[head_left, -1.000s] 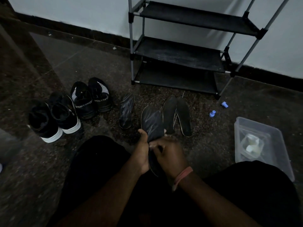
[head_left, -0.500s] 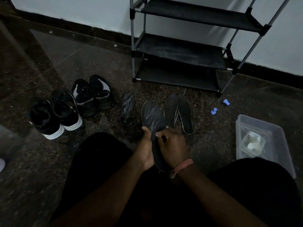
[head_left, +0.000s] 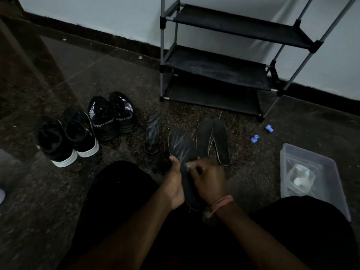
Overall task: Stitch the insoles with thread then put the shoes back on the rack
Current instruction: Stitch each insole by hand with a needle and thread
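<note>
Insole (head_left: pixel 182 151) in hand — dim floor scene.
Left hand (head_left: pixel 175 182) grip holds insole edge; right hand (head_left: pixel 208 180) curled over it — pinch unclear.

Rack (head_left: pixel 218 69) stands against the wall, at the far side of the floor. Two pairs of shoes sit side by side left of it: outer pair (head_left: pixel 68 141), inner pair (head_left: pixel 112 115). One insole (head_left: pixel 153 131) lies right of the shoes; two insoles (head_left: pixel 213 139) lie before the rack. Two caps (head_left: pixel 262 132) lie further right, a bin (head_left: pixel 331 172) nearer than them.
</note>
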The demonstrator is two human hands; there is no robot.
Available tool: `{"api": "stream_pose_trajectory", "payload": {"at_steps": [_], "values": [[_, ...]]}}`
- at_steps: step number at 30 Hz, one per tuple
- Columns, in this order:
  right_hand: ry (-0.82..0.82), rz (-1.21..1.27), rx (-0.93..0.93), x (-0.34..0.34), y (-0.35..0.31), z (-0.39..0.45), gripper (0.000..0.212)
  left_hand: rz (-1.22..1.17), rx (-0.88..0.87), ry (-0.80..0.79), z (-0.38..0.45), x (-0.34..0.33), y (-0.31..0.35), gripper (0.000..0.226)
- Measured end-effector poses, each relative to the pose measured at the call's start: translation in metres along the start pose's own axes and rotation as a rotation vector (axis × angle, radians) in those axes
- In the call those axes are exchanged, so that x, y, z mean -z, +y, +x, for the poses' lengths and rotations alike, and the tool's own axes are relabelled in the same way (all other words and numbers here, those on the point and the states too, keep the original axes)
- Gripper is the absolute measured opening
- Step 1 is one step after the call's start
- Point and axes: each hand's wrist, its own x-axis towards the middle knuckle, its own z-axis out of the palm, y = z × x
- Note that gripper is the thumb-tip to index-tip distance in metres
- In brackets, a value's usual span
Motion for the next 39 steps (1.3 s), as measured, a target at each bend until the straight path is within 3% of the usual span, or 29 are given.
{"api": "stream_pose_trajectory", "payload": {"at_steps": [2,7,11,15,19,23,27,31,35,39], "values": [[0.100,-0.027,-0.067,0.009,0.012,0.016,0.015,-0.016,0.022,-0.030,0.000,0.000,-0.004,0.093],[-0.117,-0.016,0.104,-0.001,-0.010,-0.013,0.013,-0.005,0.035,-0.001,0.001,0.002,0.000,0.097],[0.042,0.014,-0.028,0.002,0.005,0.009,0.011,-0.027,0.031,0.002,0.001,0.002,-0.001,0.091],[-0.149,0.010,0.102,-0.001,-0.011,-0.014,0.014,0.010,0.023,-0.001,-0.001,0.003,-0.002,0.093],[0.033,0.001,-0.016,0.008,0.013,0.014,0.012,-0.034,0.021,-0.011,0.002,0.000,-0.006,0.088],[-0.125,0.015,0.062,0.001,-0.008,-0.014,0.016,-0.018,0.025,0.003,0.004,0.007,-0.006,0.092],[0.045,0.017,-0.055,0.009,0.014,0.012,0.015,-0.042,0.012,-0.027,0.003,0.000,-0.011,0.083],[-0.140,0.068,0.030,0.004,-0.008,-0.011,0.019,0.011,-0.007,0.002,0.001,0.001,-0.006,0.088],[0.034,0.086,-0.085,0.007,0.013,0.008,0.014,-0.042,0.002,-0.017,0.004,-0.002,-0.008,0.081],[-0.118,0.088,-0.012,0.005,-0.005,-0.008,0.014,-0.033,0.015,-0.037,0.004,0.002,-0.006,0.089]]}}
